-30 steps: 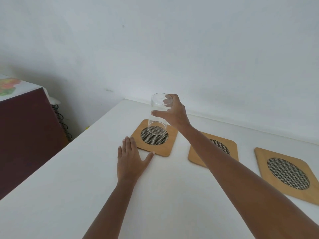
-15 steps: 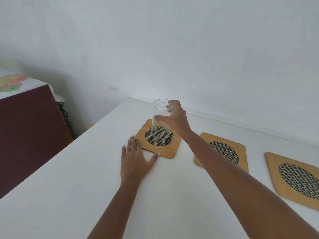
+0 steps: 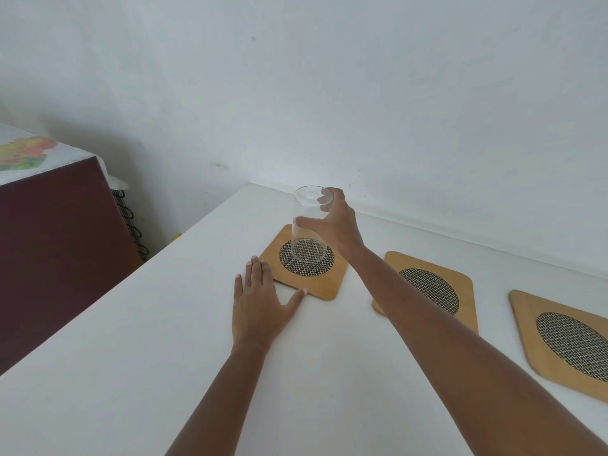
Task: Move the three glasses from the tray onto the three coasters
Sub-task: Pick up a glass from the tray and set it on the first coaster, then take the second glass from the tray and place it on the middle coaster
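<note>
A clear glass point(image 3: 307, 236) stands upright on the mesh centre of the left wooden coaster point(image 3: 329, 284). My right hand point(image 3: 335, 222) wraps its upper half, thumb in front and fingers behind the rim. My left hand point(image 3: 258, 304) lies flat on the white table, fingers spread, its thumb touching the front edge of that coaster. The middle coaster point(image 3: 444, 284) is partly covered by my right forearm. The right coaster point(image 3: 566, 337) holds nothing. The tray and the other glasses are out of view.
The white table point(image 3: 131, 373) ends at a left edge running diagonally. Beyond it stands a dark red cabinet point(image 3: 56, 245) with a patterned cloth on top and a black wire rack point(image 3: 131, 222) beside it. A white wall rises close behind the coasters.
My right hand has brought the glass down onto the left coaster's mesh centre. The left hand has stayed flat beside the coaster. The camera has shifted slightly.
</note>
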### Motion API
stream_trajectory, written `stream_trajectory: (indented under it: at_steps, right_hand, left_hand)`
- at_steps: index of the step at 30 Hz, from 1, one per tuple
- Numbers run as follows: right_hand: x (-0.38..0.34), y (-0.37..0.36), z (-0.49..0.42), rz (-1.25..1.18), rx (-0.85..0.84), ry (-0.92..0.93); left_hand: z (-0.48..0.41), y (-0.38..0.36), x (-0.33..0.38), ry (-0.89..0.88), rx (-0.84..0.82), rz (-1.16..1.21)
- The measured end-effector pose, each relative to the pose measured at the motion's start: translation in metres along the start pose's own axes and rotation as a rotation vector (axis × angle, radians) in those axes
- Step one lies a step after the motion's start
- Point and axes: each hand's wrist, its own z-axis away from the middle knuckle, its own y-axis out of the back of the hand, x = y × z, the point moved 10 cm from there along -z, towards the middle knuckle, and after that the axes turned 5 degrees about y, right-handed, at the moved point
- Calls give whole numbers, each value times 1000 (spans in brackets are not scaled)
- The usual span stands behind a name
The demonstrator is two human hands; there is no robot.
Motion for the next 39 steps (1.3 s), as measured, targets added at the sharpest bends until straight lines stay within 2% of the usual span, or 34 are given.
stream_trajectory:
  at_steps: [24,27,30,32,35,39]
  right_hand:
    - [0,0,27,-10,-14,-77]
    - [9,6,52,112,-6,-61]
    - [15,14,87,355,-16,52]
    - [20,15,111,521,-67,144]
    - [38,15,143,691,-178,167]
    - [48,25,179,773,-264,140]
  left_hand:
    - [2,0,2,-20,-10,10]
    - [6,-1,7,-69,-27,-1]
    - [13,-1,11,-94,-57,-22]
    - [20,-2,14,-105,-72,-36]
    - [39,-3,20,-126,-86,-93]
    - [70,-12,36,-172,-150,-164]
